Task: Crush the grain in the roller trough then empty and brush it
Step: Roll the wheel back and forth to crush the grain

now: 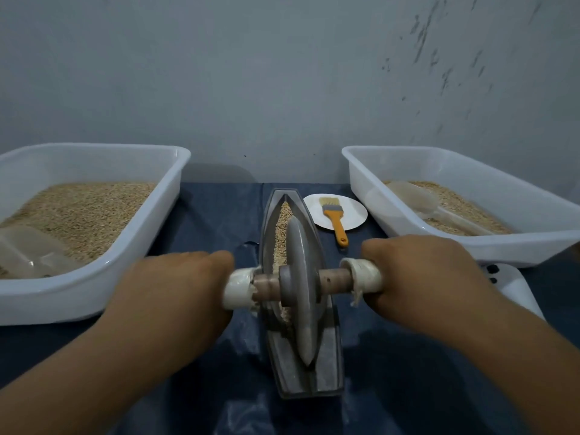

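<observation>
A grey metal boat-shaped trough lies lengthwise in front of me on a dark blue cloth. Grain fills its far half. A grey roller wheel stands upright in the trough groove on a wooden axle with white-wrapped handles. My left hand is closed around the left handle. On the right handle my right hand has the same grip. An orange-handled brush rests on a small white plate just right of the trough's far end.
A white tub of grain with a clear scoop stands at the left. Another white tub at the right holds grain and a clear scoop. A white object lies under my right wrist. A grey wall is behind.
</observation>
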`<state>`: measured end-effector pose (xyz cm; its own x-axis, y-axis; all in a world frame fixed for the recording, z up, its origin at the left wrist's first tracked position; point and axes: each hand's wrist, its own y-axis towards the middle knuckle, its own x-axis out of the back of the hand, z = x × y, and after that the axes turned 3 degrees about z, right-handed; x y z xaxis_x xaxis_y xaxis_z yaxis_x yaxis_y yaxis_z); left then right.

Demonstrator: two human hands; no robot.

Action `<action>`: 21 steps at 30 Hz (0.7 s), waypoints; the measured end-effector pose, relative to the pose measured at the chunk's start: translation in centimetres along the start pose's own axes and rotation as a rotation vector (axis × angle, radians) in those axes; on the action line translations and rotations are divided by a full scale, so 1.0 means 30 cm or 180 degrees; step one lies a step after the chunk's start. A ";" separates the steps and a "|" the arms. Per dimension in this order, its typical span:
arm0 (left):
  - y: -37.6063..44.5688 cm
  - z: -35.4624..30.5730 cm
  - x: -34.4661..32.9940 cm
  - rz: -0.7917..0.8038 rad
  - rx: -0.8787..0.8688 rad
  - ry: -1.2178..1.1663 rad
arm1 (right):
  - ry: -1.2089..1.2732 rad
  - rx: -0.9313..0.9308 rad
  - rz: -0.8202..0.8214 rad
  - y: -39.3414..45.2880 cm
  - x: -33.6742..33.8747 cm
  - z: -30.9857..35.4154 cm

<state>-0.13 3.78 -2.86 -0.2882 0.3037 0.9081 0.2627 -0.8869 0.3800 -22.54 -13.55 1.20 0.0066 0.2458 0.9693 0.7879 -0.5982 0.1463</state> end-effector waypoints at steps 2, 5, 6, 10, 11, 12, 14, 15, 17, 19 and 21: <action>0.000 -0.005 -0.010 0.0138 0.0104 0.0031 | 0.0032 -0.0027 0.0062 0.005 0.007 0.005; 0.066 -0.015 -0.033 0.0352 0.0369 0.0031 | 0.0064 -0.0067 0.0001 0.083 -0.042 0.017; 0.101 -0.018 -0.040 0.0442 0.0441 -0.0031 | 0.0070 -0.0074 -0.0064 0.124 -0.066 0.019; 0.274 0.005 -0.093 0.0617 0.0586 -0.0191 | 0.0031 -0.0189 -0.0353 0.318 -0.143 0.012; 0.313 0.012 -0.103 0.0593 0.0591 -0.0167 | 0.0046 -0.0208 -0.0418 0.360 -0.155 0.005; 0.345 0.018 -0.110 0.0545 0.0586 -0.0125 | 0.0064 -0.0202 -0.0483 0.396 -0.163 0.000; 0.392 0.023 -0.115 0.0443 0.0584 -0.0063 | 0.0105 -0.0147 -0.0530 0.443 -0.171 -0.009; 0.404 0.025 -0.114 0.0417 0.0577 -0.0046 | 0.0103 -0.0116 -0.0516 0.455 -0.171 -0.013; 0.399 0.028 -0.115 0.0463 0.0542 -0.0090 | 0.0059 -0.0071 -0.0431 0.454 -0.157 -0.008; 0.350 0.024 -0.109 0.0537 0.0490 -0.0223 | 0.0050 0.0033 -0.0244 0.418 -0.132 0.005; 0.278 0.015 -0.099 0.0499 0.0419 -0.0290 | 0.0149 0.0174 0.0035 0.353 -0.107 0.015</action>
<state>3.34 -4.37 -2.30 -0.1516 0.2010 0.9678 0.4175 -0.8745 0.2471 -13.94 -20.34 -0.44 -0.0124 0.2028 0.9792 0.8204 -0.5577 0.1259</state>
